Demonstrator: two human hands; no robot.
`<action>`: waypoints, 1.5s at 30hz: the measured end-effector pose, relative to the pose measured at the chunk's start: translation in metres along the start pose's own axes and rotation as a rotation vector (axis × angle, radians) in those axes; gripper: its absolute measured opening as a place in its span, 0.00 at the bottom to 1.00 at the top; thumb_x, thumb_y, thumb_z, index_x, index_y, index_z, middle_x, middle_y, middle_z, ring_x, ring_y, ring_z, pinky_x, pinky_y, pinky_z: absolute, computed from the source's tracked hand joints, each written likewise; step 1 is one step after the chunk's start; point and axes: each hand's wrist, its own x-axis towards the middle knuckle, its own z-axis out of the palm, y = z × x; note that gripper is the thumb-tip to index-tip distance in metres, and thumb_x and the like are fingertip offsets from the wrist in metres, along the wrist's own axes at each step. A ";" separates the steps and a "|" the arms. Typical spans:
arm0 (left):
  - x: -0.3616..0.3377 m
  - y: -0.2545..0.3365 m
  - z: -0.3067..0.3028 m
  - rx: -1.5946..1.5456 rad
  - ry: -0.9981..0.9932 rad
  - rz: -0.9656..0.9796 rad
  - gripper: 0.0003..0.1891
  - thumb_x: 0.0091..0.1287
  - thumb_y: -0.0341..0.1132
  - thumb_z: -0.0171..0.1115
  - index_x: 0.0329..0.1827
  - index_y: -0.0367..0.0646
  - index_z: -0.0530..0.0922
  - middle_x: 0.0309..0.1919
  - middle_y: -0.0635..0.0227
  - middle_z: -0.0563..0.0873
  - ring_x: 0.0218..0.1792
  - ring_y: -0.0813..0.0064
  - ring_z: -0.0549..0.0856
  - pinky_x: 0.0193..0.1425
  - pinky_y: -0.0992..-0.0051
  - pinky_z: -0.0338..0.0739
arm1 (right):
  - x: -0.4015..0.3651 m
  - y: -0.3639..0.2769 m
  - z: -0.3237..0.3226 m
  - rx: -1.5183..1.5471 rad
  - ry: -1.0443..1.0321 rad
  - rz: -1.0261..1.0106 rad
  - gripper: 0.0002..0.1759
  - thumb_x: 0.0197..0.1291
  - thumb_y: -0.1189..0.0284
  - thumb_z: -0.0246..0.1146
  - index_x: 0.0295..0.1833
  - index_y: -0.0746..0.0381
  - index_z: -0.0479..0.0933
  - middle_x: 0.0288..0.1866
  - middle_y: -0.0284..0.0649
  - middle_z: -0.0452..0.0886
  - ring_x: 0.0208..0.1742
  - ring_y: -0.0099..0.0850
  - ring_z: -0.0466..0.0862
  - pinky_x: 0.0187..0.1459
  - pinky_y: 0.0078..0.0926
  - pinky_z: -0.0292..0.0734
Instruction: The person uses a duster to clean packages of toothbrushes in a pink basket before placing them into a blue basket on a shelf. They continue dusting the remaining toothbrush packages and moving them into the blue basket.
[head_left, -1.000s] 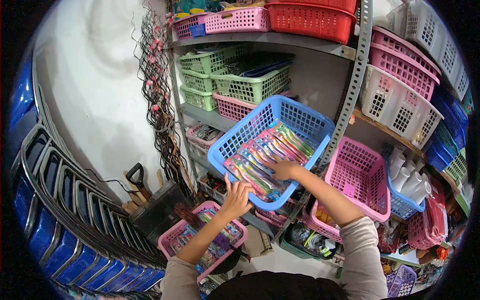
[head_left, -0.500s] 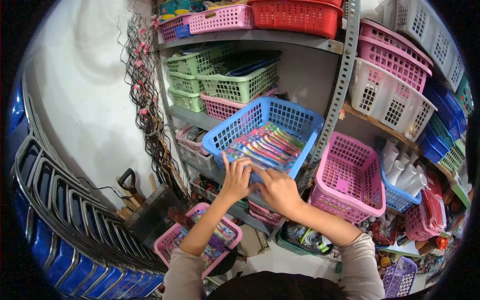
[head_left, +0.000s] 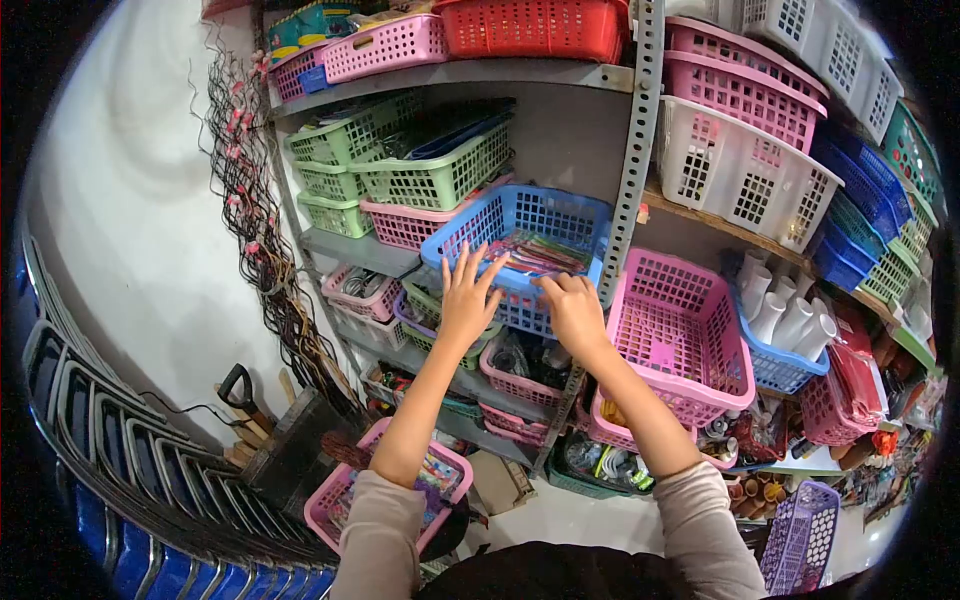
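A blue plastic basket rests on the grey metal shelf with its front toward me. Inside it lie colourful toothbrush-like packs, partly hidden by the front rim. My left hand is at the basket's front left, its fingers spread and stretched out over the rim. At the front right, my right hand has its fingers curled at the rim. Its grip is partly hidden by the back of the hand.
Green baskets stand left of the blue one. A pink basket is at right, beside a blue basket of white cups. A perforated metal post rises between the shelves. Below is a pink basket of packets. Blue chairs are stacked left.
The blue basket has gone farther back onto the shelf and sits more level. My hands have moved apart, and the left fingers have spread. The view has shifted right.
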 end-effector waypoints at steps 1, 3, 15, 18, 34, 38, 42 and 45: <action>0.003 0.001 0.005 -0.006 -0.006 -0.028 0.31 0.60 0.35 0.61 0.68 0.63 0.62 0.68 0.61 0.61 0.71 0.53 0.54 0.71 0.45 0.45 | 0.003 0.002 0.002 -0.042 0.000 0.015 0.19 0.48 0.81 0.56 0.48 0.56 0.76 0.35 0.42 0.77 0.43 0.41 0.77 0.55 0.41 0.67; 0.006 0.003 0.013 0.006 -0.037 -0.061 0.38 0.59 0.37 0.62 0.72 0.62 0.55 0.71 0.57 0.54 0.71 0.50 0.52 0.70 0.45 0.48 | 0.005 0.006 0.004 -0.102 -0.107 0.111 0.24 0.49 0.81 0.55 0.53 0.53 0.73 0.43 0.43 0.77 0.52 0.42 0.75 0.62 0.49 0.61; -0.070 0.041 0.008 -0.058 -0.192 -0.084 0.39 0.62 0.42 0.60 0.73 0.48 0.50 0.71 0.60 0.57 0.72 0.57 0.54 0.72 0.52 0.47 | -0.044 -0.044 0.029 -0.012 -0.041 0.199 0.30 0.51 0.73 0.61 0.63 0.57 0.66 0.66 0.51 0.61 0.69 0.54 0.57 0.65 0.53 0.55; -0.135 0.042 0.008 -0.179 -0.175 -0.195 0.35 0.59 0.38 0.61 0.69 0.43 0.57 0.66 0.61 0.64 0.69 0.60 0.60 0.71 0.54 0.50 | -0.086 -0.069 0.057 0.316 -0.125 0.176 0.26 0.51 0.75 0.60 0.58 0.62 0.69 0.58 0.51 0.68 0.61 0.53 0.66 0.60 0.46 0.62; -0.437 0.045 -0.041 -0.074 -0.233 -1.107 0.27 0.57 0.38 0.62 0.58 0.37 0.67 0.50 0.50 0.74 0.52 0.50 0.73 0.58 0.60 0.66 | -0.302 -0.221 0.207 0.798 -0.865 0.209 0.31 0.48 0.74 0.63 0.60 0.71 0.63 0.58 0.59 0.69 0.62 0.55 0.67 0.60 0.44 0.64; -0.486 0.051 -0.034 -0.046 -0.166 -1.214 0.26 0.57 0.39 0.64 0.55 0.34 0.68 0.48 0.47 0.75 0.51 0.50 0.73 0.54 0.60 0.68 | -0.328 -0.227 0.219 0.651 -0.884 0.208 0.34 0.44 0.73 0.65 0.58 0.73 0.63 0.57 0.57 0.70 0.59 0.54 0.67 0.60 0.43 0.65; -0.519 0.049 -0.022 -0.413 -0.033 -1.422 0.22 0.55 0.37 0.65 0.47 0.30 0.72 0.38 0.45 0.78 0.43 0.52 0.77 0.48 0.59 0.71 | -0.340 -0.229 0.229 0.563 -0.919 0.200 0.34 0.43 0.72 0.64 0.59 0.70 0.64 0.52 0.57 0.73 0.55 0.53 0.71 0.57 0.43 0.67; -0.509 0.038 -0.023 -0.271 -0.034 -1.482 0.17 0.55 0.36 0.65 0.40 0.30 0.74 0.25 0.50 0.80 0.31 0.53 0.81 0.39 0.61 0.74 | -0.338 -0.222 0.226 0.750 -0.869 0.501 0.34 0.43 0.72 0.62 0.61 0.62 0.64 0.48 0.56 0.77 0.49 0.52 0.76 0.53 0.44 0.70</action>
